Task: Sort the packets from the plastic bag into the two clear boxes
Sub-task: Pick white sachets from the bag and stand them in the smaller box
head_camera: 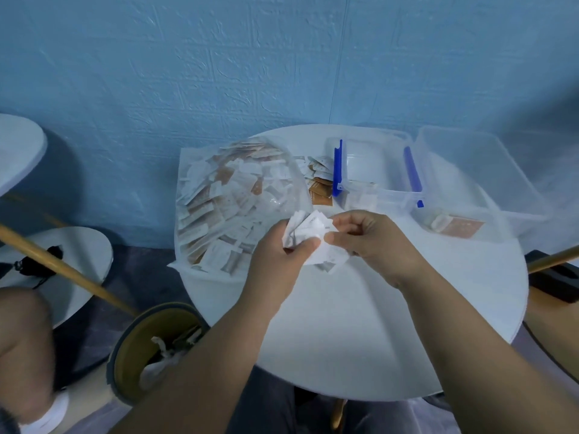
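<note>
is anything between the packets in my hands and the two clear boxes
Nothing visible does. The packets, held in the left hand and right hand, hover just short of the blue-latched box and the larger box; only bare table lies between. The loose pile sits left of the blue-latched box, off that path.

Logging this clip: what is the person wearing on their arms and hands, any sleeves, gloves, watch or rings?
Nothing visible. The left hand and right hand are ungloved, with no ring that shows. The left forearm and right forearm are bare to the frame's edge: no sleeve, watch or bracelet.
</note>
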A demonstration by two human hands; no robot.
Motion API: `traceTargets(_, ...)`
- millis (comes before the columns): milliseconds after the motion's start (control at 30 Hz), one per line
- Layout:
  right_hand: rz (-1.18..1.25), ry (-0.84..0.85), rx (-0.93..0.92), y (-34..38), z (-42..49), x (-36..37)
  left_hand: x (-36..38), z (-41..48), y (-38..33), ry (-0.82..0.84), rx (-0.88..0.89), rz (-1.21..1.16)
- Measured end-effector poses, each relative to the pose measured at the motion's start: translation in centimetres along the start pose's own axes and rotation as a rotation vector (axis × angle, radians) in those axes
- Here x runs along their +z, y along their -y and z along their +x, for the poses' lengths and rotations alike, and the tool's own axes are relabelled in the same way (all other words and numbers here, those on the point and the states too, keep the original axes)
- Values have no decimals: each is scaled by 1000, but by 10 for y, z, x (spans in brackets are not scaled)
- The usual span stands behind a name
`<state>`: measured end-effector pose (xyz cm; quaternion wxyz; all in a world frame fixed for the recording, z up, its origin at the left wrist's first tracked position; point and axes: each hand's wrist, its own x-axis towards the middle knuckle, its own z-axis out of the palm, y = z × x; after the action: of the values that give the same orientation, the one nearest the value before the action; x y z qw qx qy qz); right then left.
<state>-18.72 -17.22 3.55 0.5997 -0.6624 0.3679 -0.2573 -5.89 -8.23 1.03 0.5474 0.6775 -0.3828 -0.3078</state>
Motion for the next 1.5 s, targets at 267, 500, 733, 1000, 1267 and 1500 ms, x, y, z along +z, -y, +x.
traceTargets(267, 49, -208, 54, -28, -30, -35, 33, -12, 16, -77, 15, -138)
traceTargets(500, 210, -229, -53, -45, -45, -29, 40, -21, 16, 22, 142, 190)
traceTargets(733, -187, -279, -248, -57, -45, -18, 41, -26, 14, 122, 127, 179)
traceTargets(1000, -118, -286, -208, -61, -47, -19, 41, -26, 16, 225, 273, 374)
traceTargets(1267, -59, -206, -208, -51, -55, -8, 43, -26, 20, 222, 289, 278)
traceTargets(1500, -27, -361, -138, -52, -48, 1, 45, -24, 22, 184, 291, 371)
